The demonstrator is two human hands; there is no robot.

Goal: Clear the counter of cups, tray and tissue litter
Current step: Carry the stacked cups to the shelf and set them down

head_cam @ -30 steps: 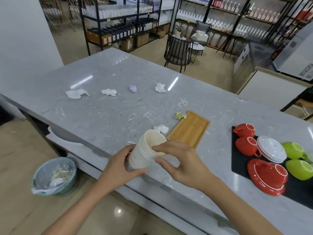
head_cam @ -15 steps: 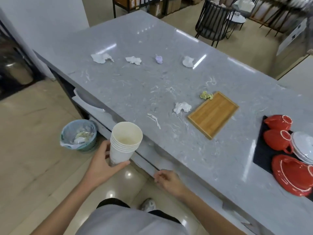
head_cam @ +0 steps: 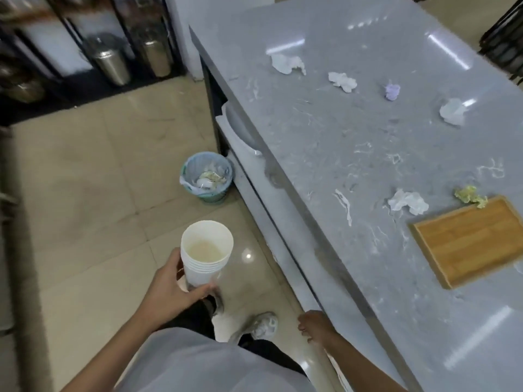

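Observation:
My left hand (head_cam: 172, 290) grips a stack of white paper cups (head_cam: 206, 251) upright over the floor, left of the counter. My right hand (head_cam: 315, 326) hangs low beside the counter's front edge, fingers loosely curled, holding nothing. On the grey marble counter (head_cam: 353, 142) lie a bamboo tray (head_cam: 469, 240), a white tissue (head_cam: 407, 202) next to it, a yellow crumpled tissue (head_cam: 469, 195), and farther off two white tissues (head_cam: 287, 63) (head_cam: 342, 81), a purple wad (head_cam: 392, 91) and another white tissue (head_cam: 452, 111). A lined bin (head_cam: 206, 176) with litter stands on the floor ahead.
Tiled floor (head_cam: 85, 193) stretches left of the counter. Steel canisters (head_cam: 111, 62) stand by a dark shelf at the far left. My shoes (head_cam: 263, 325) show below. A dark chair (head_cam: 503, 43) sits at the far right edge.
My view has swung left and down toward the floor and bin. The left hand carried the cup stack away from the counter. The right hand let go of the cups and dropped beside the counter edge.

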